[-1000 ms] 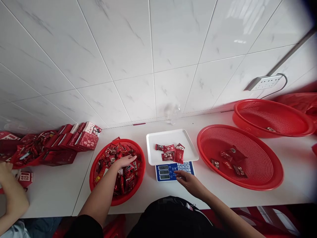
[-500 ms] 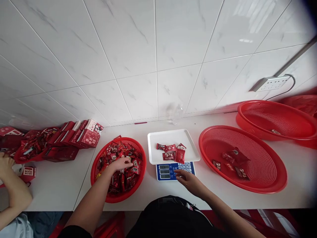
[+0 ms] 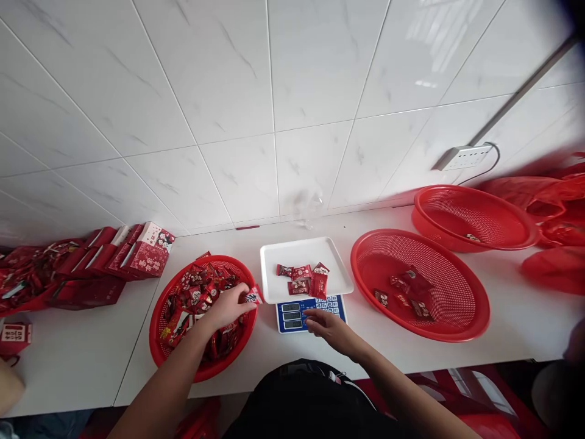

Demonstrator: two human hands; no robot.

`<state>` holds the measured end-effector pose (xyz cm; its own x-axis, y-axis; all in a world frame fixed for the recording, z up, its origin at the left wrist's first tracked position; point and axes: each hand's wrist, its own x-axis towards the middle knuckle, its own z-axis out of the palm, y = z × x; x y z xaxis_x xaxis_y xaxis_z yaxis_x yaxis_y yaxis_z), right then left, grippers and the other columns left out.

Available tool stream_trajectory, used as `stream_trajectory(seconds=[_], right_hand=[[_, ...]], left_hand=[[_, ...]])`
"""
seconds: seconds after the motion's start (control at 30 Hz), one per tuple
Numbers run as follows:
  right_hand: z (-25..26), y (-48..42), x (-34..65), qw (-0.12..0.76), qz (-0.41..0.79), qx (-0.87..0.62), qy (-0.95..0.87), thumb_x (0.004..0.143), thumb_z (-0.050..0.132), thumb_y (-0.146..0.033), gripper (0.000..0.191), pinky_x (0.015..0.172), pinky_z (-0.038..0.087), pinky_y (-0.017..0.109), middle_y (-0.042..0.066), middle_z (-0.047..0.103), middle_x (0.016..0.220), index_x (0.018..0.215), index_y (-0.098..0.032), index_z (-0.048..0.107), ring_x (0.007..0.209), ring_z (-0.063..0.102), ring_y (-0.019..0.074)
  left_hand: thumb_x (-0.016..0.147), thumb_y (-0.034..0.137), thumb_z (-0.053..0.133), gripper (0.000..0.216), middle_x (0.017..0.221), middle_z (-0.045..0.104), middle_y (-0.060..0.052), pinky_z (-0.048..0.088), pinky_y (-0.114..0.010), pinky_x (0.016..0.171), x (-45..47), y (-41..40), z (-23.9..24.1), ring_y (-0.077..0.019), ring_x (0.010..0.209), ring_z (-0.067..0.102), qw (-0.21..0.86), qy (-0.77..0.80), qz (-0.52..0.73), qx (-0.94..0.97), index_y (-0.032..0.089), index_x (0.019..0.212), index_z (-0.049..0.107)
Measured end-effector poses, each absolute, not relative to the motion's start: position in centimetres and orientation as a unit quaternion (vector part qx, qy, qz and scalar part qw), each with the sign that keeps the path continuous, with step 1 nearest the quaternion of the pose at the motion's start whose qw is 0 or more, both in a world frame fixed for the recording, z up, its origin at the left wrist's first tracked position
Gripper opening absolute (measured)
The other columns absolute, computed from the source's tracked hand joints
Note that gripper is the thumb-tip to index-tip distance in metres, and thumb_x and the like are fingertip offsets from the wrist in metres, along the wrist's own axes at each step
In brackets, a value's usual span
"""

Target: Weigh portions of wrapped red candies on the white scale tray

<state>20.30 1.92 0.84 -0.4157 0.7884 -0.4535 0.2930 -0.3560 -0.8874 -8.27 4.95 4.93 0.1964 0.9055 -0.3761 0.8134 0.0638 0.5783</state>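
My left hand [image 3: 232, 305] is above the right rim of a red basket [image 3: 249, 332] full of wrapped sweets [image 3: 196, 296]. Its thumb and fingers are closed on one red-and-white wrapped candy [image 3: 253, 296]. On the white tray [image 3: 274, 250] of a digital scale [image 3: 312, 311], several red packets [image 3: 301, 279] lie in a small group. My right hand [image 3: 331, 329] hovers over the scale's blue keypad, its fingers loosely bent and apart, with nothing seen in them. Whether a fingertip touches a key I cannot tell.
Right of the scale stands a large red basket [image 3: 475, 305] with several packets. Another red basket [image 3: 475, 239] and red bags [image 3: 557, 213] are behind it. Red gift boxes [image 3: 146, 256] line the left. A power strip [image 3: 464, 157] is on the wall. Another person's arm [image 3: 9, 387] shows at left.
My left hand has lifted a wrapped candy out of the pile and moved right, towards the tray. My right hand stays over the scale. The whole view has shifted slightly to the right.
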Motion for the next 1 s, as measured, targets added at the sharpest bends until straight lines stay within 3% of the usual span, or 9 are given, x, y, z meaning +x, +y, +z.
stream_trajectory(seconds=[0.13,0.27,0.33,0.43,0.53,0.6,0.73,0.83,1.0], right_hand=[[1.2,2.7,18.5,0.246,0.72,-0.438,-0.479,0.075,0.056,-0.045,0.048,0.073,0.048,0.032,0.002,0.062,0.082,0.114,-0.019,0.05,0.077,0.06,0.0156],[0.7,4.5,18.1,0.297,0.671,-0.487,-0.474,0.07,0.062,-0.037,0.024,0.059,0.047,0.026,-0.004,0.056,0.063,0.083,-0.018,0.056,0.058,0.055,0.0112],[0.7,5.8,18.5,0.347,0.651,-0.509,-0.444,0.069,0.062,-0.035,0.02,0.058,0.047,0.025,-0.003,0.056,0.063,0.076,-0.018,0.055,0.058,0.055,0.0107],[1.4,7.8,19.2,0.408,0.643,-0.514,-0.395,0.072,0.059,-0.036,0.021,0.064,0.05,0.027,0.0,0.061,0.071,0.081,-0.018,0.056,0.065,0.059,0.0119],[1.9,8.9,20.0,0.329,0.619,-0.535,-0.472,0.077,0.053,-0.036,0.025,0.066,0.05,0.028,0.002,0.063,0.073,0.091,-0.017,0.06,0.07,0.061,0.0138],[1.8,9.1,20.5,0.245,0.524,-0.587,-0.567,0.079,0.049,-0.034,0.025,0.069,0.048,0.029,0.003,0.065,0.077,0.093,-0.018,0.063,0.075,0.06,0.0158],[0.8,8.8,21.5,0.155,0.33,-0.658,-0.659,0.077,0.05,-0.025,0.031,0.083,0.041,0.034,0.008,0.055,0.116,0.107,-0.023,0.058,0.104,0.051,0.0236],[-0.3,9.1,21.6,0.087,0.289,-0.651,-0.696,0.075,0.051,-0.018,0.039,0.083,0.04,0.034,0.01,0.049,0.122,0.114,-0.022,0.054,0.105,0.051,0.0249],[-1.9,10.8,21.5,0.098,0.288,-0.64,-0.706,0.077,0.046,-0.012,0.038,0.083,0.04,0.028,0.007,0.05,0.12,0.112,-0.022,0.054,0.099,0.054,0.0191]], left_hand=[[0.071,0.039,0.058,0.025,0.084,0.06,0.001,0.041,-0.024,0.065,-2.0,4.3,4.8,-0.015,0.075,0.054,0.417,0.553,0.097,0.715,0.021,0.087,0.054],[0.07,0.03,0.06,0.044,0.113,0.055,-0.005,0.043,-0.028,0.079,1.3,3.8,3.0,-0.0188,0.095,0.053,0.407,0.559,0.168,0.702,0.023,0.112,0.05],[0.072,0.029,0.058,0.057,0.126,0.046,-0.007,0.045,-0.029,0.081,1.3,3.9,2.4,-0.0192,0.101,0.052,0.409,0.577,0.207,0.676,0.024,0.126,0.04],[0.076,0.031,0.052,0.055,0.123,0.048,-0.009,0.047,-0.029,0.079,0.3,4.0,2.1,-0.0178,0.096,0.054,0.425,0.609,0.202,0.639,0.022,0.128,0.037],[0.077,0.034,0.049,0.051,0.112,0.056,-0.009,0.046,-0.028,0.08,-0.9,3.6,1.9,-0.0175,0.094,0.056,0.438,0.624,0.177,0.622,0.019,0.125,0.043],[0.077,0.034,0.049,0.049,0.109,0.058,-0.009,0.045,-0.027,0.081,-1.6,3.1,1.4,-0.0172,0.095,0.056,0.45,0.631,0.17,0.609,0.018,0.123,0.045],[0.076,0.031,0.049,0.041,0.118,0.055,-0.009,0.045,-0.026,0.083,-2.9,1.7,0.3,-0.0167,0.096,0.056,0.465,0.64,0.166,0.589,0.018,0.115,0.051],[0.077,0.032,0.048,0.038,0.114,0.058,-0.008,0.045,-0.028,0.084,-3.4,1.0,-0.1,-0.0177,0.098,0.057,0.47,0.643,0.156,0.584,0.019,0.112,0.053],[0.076,0.031,0.049,0.036,0.107,0.062,-0.008,0.044,-0.029,0.085,-2.7,0.9,0.6,-0.0191,0.099,0.056,0.481,0.64,0.152,0.579,0.02,0.11,0.055]])
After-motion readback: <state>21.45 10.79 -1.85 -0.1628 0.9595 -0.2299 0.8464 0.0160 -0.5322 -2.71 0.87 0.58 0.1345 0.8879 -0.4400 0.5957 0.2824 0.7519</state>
